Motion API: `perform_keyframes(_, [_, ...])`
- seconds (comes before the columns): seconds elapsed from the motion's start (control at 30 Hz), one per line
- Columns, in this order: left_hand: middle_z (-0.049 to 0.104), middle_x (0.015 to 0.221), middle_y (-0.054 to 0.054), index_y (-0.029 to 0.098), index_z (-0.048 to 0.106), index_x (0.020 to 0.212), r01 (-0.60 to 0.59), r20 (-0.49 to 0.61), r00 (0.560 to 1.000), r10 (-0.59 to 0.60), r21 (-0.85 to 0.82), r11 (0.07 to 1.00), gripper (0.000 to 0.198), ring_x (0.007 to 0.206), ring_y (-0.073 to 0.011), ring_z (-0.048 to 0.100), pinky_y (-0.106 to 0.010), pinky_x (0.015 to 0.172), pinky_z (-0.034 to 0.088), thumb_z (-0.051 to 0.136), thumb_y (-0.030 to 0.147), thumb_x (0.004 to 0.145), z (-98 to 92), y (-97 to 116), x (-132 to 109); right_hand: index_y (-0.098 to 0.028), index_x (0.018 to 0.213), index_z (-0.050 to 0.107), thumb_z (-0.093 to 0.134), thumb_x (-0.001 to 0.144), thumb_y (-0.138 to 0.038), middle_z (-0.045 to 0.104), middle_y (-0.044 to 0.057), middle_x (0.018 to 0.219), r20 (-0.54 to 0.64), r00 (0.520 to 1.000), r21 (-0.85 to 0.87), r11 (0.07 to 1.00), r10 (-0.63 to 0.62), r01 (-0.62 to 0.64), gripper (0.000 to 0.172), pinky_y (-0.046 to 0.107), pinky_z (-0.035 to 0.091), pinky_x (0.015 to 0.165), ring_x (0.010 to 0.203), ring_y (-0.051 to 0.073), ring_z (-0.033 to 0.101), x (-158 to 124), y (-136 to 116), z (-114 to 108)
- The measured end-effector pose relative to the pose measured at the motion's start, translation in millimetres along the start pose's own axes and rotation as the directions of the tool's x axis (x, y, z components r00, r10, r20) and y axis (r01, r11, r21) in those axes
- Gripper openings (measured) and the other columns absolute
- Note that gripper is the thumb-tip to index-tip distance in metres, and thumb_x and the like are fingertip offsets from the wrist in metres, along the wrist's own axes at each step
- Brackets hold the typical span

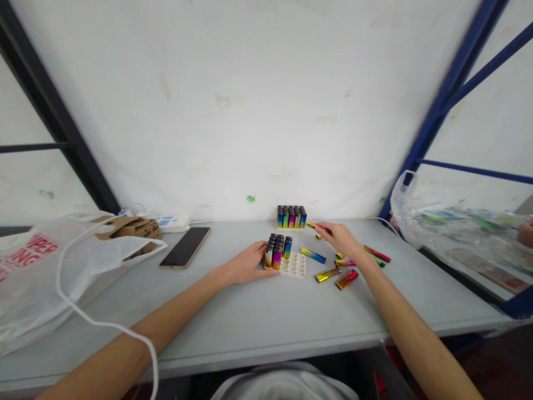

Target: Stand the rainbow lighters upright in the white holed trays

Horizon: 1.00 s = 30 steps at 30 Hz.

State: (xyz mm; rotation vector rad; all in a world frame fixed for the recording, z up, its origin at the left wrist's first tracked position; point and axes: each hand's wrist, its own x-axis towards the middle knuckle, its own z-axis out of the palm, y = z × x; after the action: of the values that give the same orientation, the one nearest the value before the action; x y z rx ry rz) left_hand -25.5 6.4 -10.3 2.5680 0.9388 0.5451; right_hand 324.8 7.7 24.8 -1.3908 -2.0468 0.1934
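A white tray with round holes (296, 265) lies mid-table, its left part filled with upright colourful lighters (276, 256). My left hand (249, 263) is wrapped round the tray's left side, thumb along the front edge. My right hand (339, 238) pinches a red and yellow lighter (318, 227) to the right of a full rack of lighters (291, 217), which stands near the wall. Loose lighters lie around and below my right hand, among them a blue and yellow one (313, 255), a gold one (328, 274) and a red and gold one (347, 279).
A phone (185, 248) lies left on the grey table (233, 322). Beyond it are a white plastic bag (50, 266), cardboard (132, 229) and a white cable (104, 325). At the right, clear plastic bags (466, 228) and part of another person's hand (526, 234) show behind a blue frame.
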Motion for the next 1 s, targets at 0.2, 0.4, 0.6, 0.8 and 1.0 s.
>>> perform_keyframes(0.2, [0.061,0.149,-0.017,0.017,0.067,0.136,-0.028,0.009,1.000,0.028,-0.021,0.999,0.067,0.140,-0.0384,0.056,-0.050,0.127,0.040,0.073,0.066,0.091,-2.8,4,1,-0.019,0.083,0.073,0.066,0.090,-0.073,0.065,0.002,0.068,-0.131,0.988,0.291,0.956,0.079,-0.038,0.055,0.032,0.046,0.066,0.066,0.019,0.058,4,-17,12])
perform_keyframes(0.4, [0.058,0.154,-0.015,0.020,0.066,0.139,-0.025,0.019,1.000,0.025,-0.012,1.000,0.065,0.144,-0.0376,0.053,-0.049,0.130,0.037,0.073,0.064,0.092,-2.6,3,0,-0.023,0.087,0.062,0.062,0.089,-0.081,0.068,0.003,0.084,0.051,0.985,0.723,0.673,0.167,-0.152,0.059,0.035,0.057,0.073,0.079,0.021,0.067,0,-42,33])
perform_keyframes(0.6, [0.060,0.150,-0.017,0.017,0.065,0.141,-0.022,0.021,1.000,0.022,-0.001,1.000,0.067,0.141,-0.0374,0.056,-0.050,0.128,0.040,0.072,0.064,0.093,-3.5,5,0,-0.025,0.089,0.054,0.068,0.086,-0.081,0.048,-0.006,0.067,0.123,0.983,0.848,0.500,0.139,-0.177,0.057,0.028,0.050,0.058,0.059,0.014,0.051,-2,-60,51])
perform_keyframes(0.8, [0.061,0.150,-0.016,0.018,0.067,0.138,-0.021,0.005,1.000,0.021,-0.017,1.000,0.065,0.140,-0.0386,0.056,-0.051,0.127,0.041,0.074,0.063,0.092,-2.8,4,0,-0.025,0.067,0.039,0.055,0.092,-0.077,0.034,-0.006,0.060,-0.027,0.982,0.613,0.779,0.185,-0.131,0.060,0.028,0.025,0.050,0.055,0.013,0.031,-4,-68,58])
perform_keyframes(1.0, [0.061,0.148,-0.016,0.019,0.070,0.133,-0.025,0.010,1.000,0.026,-0.026,0.999,0.061,0.141,-0.0387,0.056,-0.051,0.127,0.040,0.073,0.065,0.092,-2.4,2,0,-0.026,0.061,0.034,0.051,0.088,-0.057,0.032,-0.004,0.059,-0.148,0.975,0.446,0.891,0.168,-0.086,0.045,0.030,0.024,0.056,0.059,0.014,0.033,-6,-72,64])
